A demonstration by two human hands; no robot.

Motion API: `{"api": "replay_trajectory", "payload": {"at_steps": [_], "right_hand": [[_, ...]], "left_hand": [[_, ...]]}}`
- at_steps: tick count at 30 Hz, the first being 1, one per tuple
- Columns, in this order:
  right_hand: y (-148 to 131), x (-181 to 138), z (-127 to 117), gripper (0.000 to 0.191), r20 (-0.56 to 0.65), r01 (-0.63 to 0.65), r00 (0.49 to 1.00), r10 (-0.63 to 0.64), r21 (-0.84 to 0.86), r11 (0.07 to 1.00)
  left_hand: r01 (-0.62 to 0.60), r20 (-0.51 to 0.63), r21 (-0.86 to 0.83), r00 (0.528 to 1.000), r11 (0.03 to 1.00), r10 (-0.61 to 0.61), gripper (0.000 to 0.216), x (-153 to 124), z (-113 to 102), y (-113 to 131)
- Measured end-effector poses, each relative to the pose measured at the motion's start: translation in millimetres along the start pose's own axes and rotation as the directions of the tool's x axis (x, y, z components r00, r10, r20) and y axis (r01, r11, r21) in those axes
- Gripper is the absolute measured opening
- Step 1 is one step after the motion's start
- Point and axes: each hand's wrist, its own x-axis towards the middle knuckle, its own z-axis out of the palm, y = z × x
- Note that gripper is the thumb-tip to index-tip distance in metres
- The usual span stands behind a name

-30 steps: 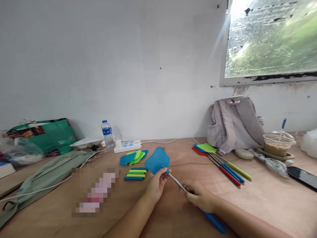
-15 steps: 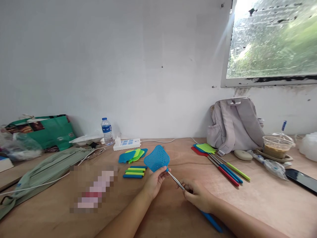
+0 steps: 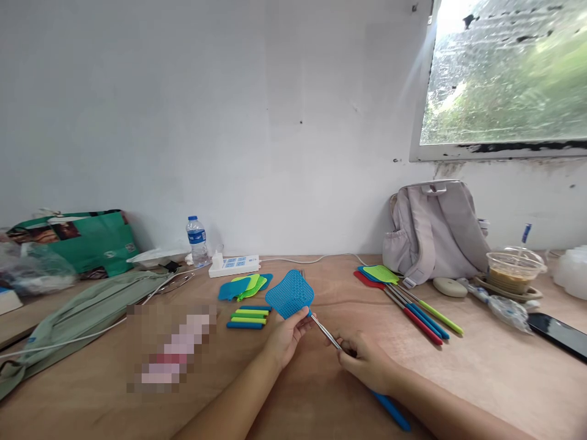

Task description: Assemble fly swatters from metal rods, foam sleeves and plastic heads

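Observation:
A blue fly swatter (image 3: 290, 294) with a perforated head, a metal rod and a blue handle lies across both hands above the table. Pinched at the base of its head are the fingers of my left hand (image 3: 288, 335). My right hand (image 3: 364, 360) is closed round the metal rod further down, and the blue handle sticks out below it. Left of my left hand, several loose handles (image 3: 250, 318) in blue, green and yellow lie side by side. Behind them sits a pile of blue and green swatter heads (image 3: 245, 287). Several whole fly swatters (image 3: 413, 308) lie to the right.
A white power strip (image 3: 235, 265) and a water bottle (image 3: 197, 241) stand near the wall. At the right are a grey backpack (image 3: 435, 232), a drink cup (image 3: 513, 272) and a phone (image 3: 562, 336). A green-grey bag (image 3: 87, 311) and a green shopping bag (image 3: 96, 241) lie left.
Almost nothing differs. Both hands keep their hold on the fly swatter in nearly the same place, and the view has shifted very slightly.

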Motion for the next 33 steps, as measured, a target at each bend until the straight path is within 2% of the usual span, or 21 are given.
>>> {"api": "replay_trajectory", "payload": {"at_steps": [9,18,25,33], "right_hand": [[1.3,1.2,0.2,0.017,0.003,-0.019,1.000,0.019,-0.045,0.999],[-0.6,-0.8,-0.3,0.011,-0.014,-0.024,1.000,0.023,-0.070,0.997],[0.5,-0.9,0.6,0.015,-0.020,0.002,1.000,-0.004,-0.074,0.997],[3.9,-1.8,2.7,0.023,-0.016,-0.040,0.999,0.040,0.006,0.999]], "left_hand": [[-0.008,-0.009,0.031,1.000,0.999,0.008,0.037,0.6,-0.4,-1.2],[-0.022,-0.001,0.028,1.000,0.999,0.023,0.034,-2.4,1.8,-4.2],[0.083,0.058,0.050,0.995,0.995,-0.086,0.029,-3.0,0.3,-1.2],[0.151,0.101,0.064,0.983,0.987,-0.156,0.027,-4.6,-1.0,-2.3]]}}
